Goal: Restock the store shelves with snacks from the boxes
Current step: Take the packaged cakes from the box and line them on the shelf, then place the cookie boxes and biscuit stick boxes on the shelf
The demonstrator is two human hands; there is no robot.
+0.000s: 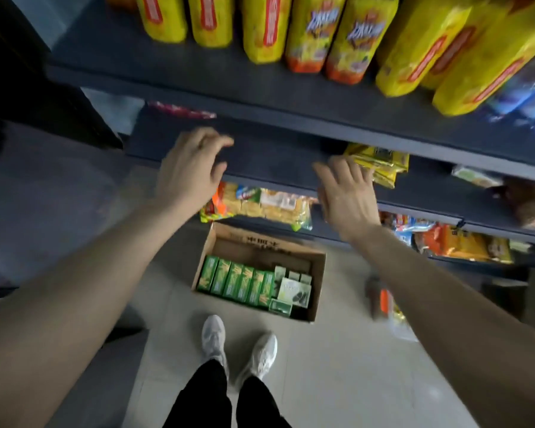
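Observation:
An open cardboard box (318, 273) stands on the floor in front of my feet. Inside it sits a row of several green snack boxes (235, 281), with a few paler green packs (294, 291) at its right end. My left hand (189, 171) hovers over the front of a dark shelf (269, 156), fingers loosely spread, holding nothing. My right hand (346, 193) is also raised at that shelf's edge, fingers spread and empty, just in front of a yellow snack bag (380, 165).
Tall yellow bags (266, 26) line the upper shelf. A yellow-and-orange noodle pack (260, 205) lies on the lower shelf, with orange and blue bags (451, 239) to the right. A blurred packet (383, 301) lies on the floor by my right arm.

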